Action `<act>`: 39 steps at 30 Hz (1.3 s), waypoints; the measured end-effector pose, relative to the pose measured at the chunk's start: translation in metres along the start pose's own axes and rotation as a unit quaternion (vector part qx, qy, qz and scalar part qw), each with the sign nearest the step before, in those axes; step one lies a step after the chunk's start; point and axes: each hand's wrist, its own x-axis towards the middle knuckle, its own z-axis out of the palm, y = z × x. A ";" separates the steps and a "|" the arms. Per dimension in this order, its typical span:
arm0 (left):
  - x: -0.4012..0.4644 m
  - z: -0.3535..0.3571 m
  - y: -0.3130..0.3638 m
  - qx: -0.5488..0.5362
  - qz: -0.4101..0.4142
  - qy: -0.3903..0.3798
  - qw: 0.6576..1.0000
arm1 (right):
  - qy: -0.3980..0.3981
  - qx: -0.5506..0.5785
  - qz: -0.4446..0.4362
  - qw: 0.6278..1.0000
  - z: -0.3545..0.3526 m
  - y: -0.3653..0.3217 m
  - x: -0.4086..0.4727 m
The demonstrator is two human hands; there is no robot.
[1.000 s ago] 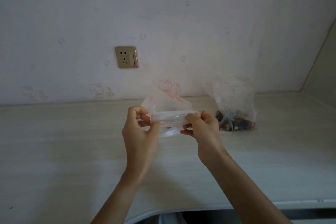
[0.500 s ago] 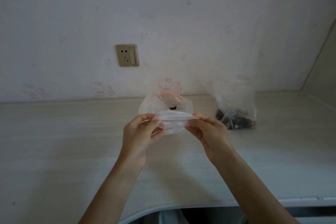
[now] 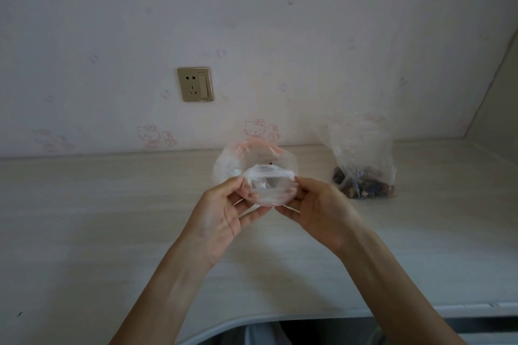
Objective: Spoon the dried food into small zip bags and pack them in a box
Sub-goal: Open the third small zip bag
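Zip bag (image 3: 256, 173), small and clear, is held above the table (image 3: 98, 204) with its mouth pulled into a round opening. Left hand (image 3: 224, 213) pinches its left edge, right hand (image 3: 322, 210) its right edge, each grip pressed on the plastic. Further right, a larger clear bag (image 3: 361, 159) of dark dried food (image 3: 361, 187) stands on the table below a wall socket (image 3: 195, 84).

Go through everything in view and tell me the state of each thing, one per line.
small zip bag: held up above the desk, mouth pulled open
left hand: pinches the bag's left edge
right hand: pinches the bag's right edge
large bag of dried food: standing on the desk, top open, untouched
wall socket: nothing plugged in
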 end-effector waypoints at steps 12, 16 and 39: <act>-0.008 0.007 -0.001 0.283 0.111 0.093 0.948 | -0.068 -0.084 -0.005 0.994 0.000 0.000 -0.005; -0.007 0.013 -0.009 0.365 0.196 0.192 0.890 | -0.007 -0.133 -0.052 0.990 0.007 0.011 -0.003; -0.005 0.004 0.002 0.780 0.329 0.065 0.529 | 0.101 -0.608 -0.336 0.712 0.009 0.002 -0.006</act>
